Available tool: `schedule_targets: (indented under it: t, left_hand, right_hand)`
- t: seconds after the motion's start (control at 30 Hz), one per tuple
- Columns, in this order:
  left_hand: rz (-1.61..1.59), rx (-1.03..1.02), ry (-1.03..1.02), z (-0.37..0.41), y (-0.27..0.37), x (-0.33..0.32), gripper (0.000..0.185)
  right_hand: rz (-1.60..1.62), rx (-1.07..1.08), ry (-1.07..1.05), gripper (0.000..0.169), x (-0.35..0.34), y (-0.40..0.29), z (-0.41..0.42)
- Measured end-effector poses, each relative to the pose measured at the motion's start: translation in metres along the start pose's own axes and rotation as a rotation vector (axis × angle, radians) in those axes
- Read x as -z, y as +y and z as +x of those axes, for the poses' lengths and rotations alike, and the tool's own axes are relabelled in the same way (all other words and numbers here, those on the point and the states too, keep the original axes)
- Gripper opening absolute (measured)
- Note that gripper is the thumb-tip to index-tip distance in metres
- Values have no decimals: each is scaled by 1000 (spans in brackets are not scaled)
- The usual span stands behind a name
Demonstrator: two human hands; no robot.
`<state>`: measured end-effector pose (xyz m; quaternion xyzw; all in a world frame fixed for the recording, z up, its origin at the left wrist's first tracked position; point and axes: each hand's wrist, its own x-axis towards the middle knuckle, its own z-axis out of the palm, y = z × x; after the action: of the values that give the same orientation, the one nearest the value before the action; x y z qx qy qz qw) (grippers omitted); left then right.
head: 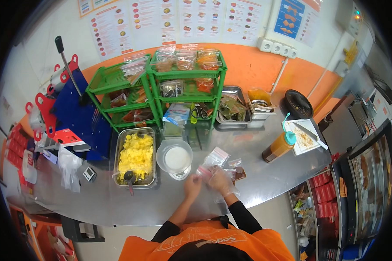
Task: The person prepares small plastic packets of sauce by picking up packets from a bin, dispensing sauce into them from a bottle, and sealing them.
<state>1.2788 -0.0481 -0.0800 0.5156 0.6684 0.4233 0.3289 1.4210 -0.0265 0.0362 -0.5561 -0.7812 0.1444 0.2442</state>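
Observation:
My left hand (192, 187) pinches the left edge of a clear zip bag (204, 172) with a reddish closure strip. Over the bag's right side is my right hand (220, 181), which wears a clear plastic glove and grips it. Just beyond the hands lie more empty zip bags (217, 156); a small bag of brown sauce (240, 173) is right of them. A translucent plastic bowl (174, 156) stands on a white kitchen scale (180, 175), left of my hands. Further left, a steel tray (155, 163) holds yellow food chunks (135, 155) and a black measuring scoop (129, 176).
Green plastic racks (186, 75) with filled bags stand behind. A sauce bottle (278, 146) and a white board (302, 137) with a knife (306, 131) are at right. A timer (89, 174) and a blue metal stand (81, 120) are at left.

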Motion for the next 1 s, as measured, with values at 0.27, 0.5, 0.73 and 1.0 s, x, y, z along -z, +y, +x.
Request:
schedule_targets:
  t: [0.27,0.5,0.73,1.0]
  left_hand:
    - [-583,136,-123,-12,12,7,9]
    - [-492,-5,16,-28,16,0,10]
    - [-910,334,46,-37,18,-2,26]
    - [-1178,289,149,-71,39,45,32]
  right_hand:
    - [-295,124,86,47,-37,28,2]
    - [-277,215,24,44,-32,30,7]
    - [-234,252,-41,39,-23,26,13]
    - [-270,264,-118,35,-32,44,21]
